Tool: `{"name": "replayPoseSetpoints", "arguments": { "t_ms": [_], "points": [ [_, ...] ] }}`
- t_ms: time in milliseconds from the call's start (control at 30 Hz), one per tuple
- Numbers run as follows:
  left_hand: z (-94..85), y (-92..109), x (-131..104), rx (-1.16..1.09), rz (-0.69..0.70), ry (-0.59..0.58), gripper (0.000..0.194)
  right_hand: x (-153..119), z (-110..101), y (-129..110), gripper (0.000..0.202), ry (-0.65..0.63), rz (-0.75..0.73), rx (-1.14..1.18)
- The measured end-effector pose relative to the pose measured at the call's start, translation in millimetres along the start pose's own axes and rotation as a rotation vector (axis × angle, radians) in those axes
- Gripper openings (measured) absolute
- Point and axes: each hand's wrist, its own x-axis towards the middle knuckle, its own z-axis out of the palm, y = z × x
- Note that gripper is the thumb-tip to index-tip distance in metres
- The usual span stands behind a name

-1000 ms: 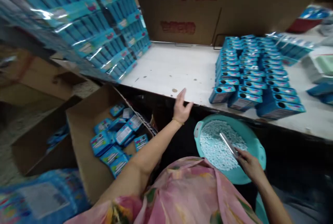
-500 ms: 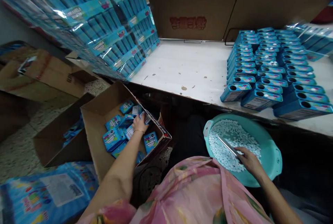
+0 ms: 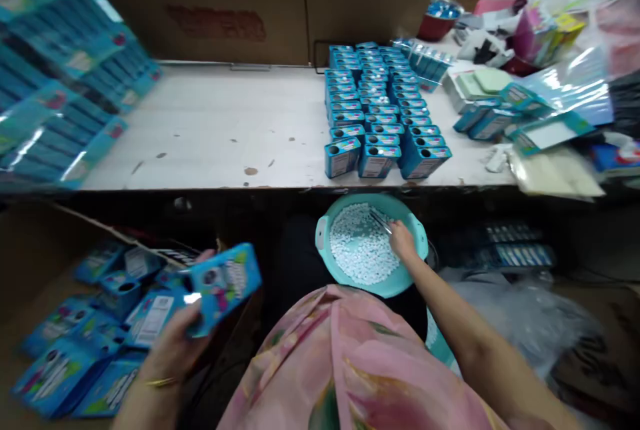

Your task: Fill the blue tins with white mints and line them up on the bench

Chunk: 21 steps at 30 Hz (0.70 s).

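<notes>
My left hand is closed around a small blue candy box, raised above a carton full of similar boxes. Part of the box's near end is covered by my fingers and thumb. In my right hand is a slim silver metal scoop, its tip over the small white candies. They lie in a turquoise basin in front of my body. Motion blur softens the left hand and its box.
Rows of upright blue boxes with dark round holes stand on the white table. Wrapped stacks of blue packs rise at left. Bags and flat packaging clutter the right end. Clear plastic lies low at right.
My left hand has lifted a blue candy box out of the carton. The view has swung right. My right hand still holds the scoop in the basin.
</notes>
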Motion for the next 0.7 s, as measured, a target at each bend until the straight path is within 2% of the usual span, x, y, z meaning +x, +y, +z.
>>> {"name": "replayPoseSetpoints", "arguments": {
  "t_ms": [100,133,200,267,400,433,500,567,633,700],
  "points": [
    [62.8,5,-4,-0.133,-0.109,-0.325,0.051,-3,4,-4,0.042,-0.076,-0.032,-0.072],
    [76.5,6,-3,-0.126,-0.099,-0.387,0.050,-7,8,-8,0.041,-0.119,-0.067,-0.077],
    [89.6,5,4,-0.040,0.002,-0.444,0.048,-19,18,-17,0.039,-0.198,-0.142,-0.052],
    [86.5,4,14,0.063,0.128,-0.529,0.051,-30,28,-25,0.037,-0.273,-0.216,-0.017],
    [62.5,3,33,0.218,0.269,-0.799,0.077,-38,41,-29,0.034,-0.380,-0.282,0.069],
    [57.8,3,36,0.265,0.300,-0.814,0.073,-37,43,-27,0.035,-0.404,-0.284,0.096],
    [53.2,5,38,0.323,0.331,-0.804,0.052,-32,46,-22,0.036,-0.452,-0.291,0.162],
    [55.1,9,37,0.289,0.291,-0.803,0.037,-28,48,-17,0.039,-0.491,-0.298,0.237],
    [62.8,15,36,0.206,0.224,-0.793,0.036,-26,47,-13,0.041,-0.508,-0.299,0.306],
    [75.2,20,37,0.114,0.186,-0.715,0.038,-27,40,-8,0.042,-0.499,-0.289,0.355]
  ]
}}
